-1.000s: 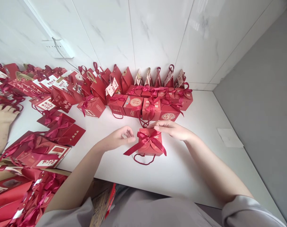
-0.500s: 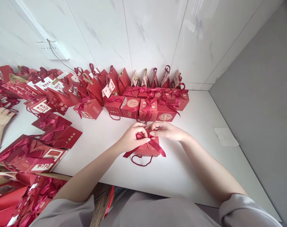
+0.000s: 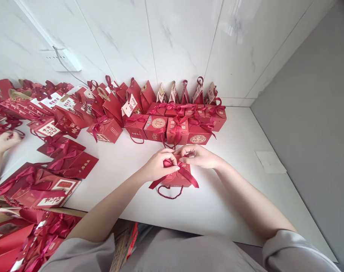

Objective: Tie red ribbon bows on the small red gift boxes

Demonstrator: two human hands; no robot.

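Observation:
A small red gift box [image 3: 176, 180] with a dark red ribbon bow [image 3: 185, 175] stands on the white table [image 3: 222, 196] in front of me. My left hand [image 3: 158, 165] pinches the left loop of the bow on top of the box. My right hand [image 3: 198, 156] pinches the bow from the right, fingertips nearly touching the left hand's. A red cord handle [image 3: 168, 193] hangs at the box's front.
A row of finished red boxes and bags [image 3: 174, 121] lines the wall behind. More red bags [image 3: 47, 181] are piled at the left and in a carton at lower left. Another person's hand [image 3: 2, 141] rests at the far left. A white paper [image 3: 270, 162] lies at the right.
My left hand came in from the left and closed on the bow; both hands now pinch the ribbon. The other person's hand at the left curled and shifted slightly.

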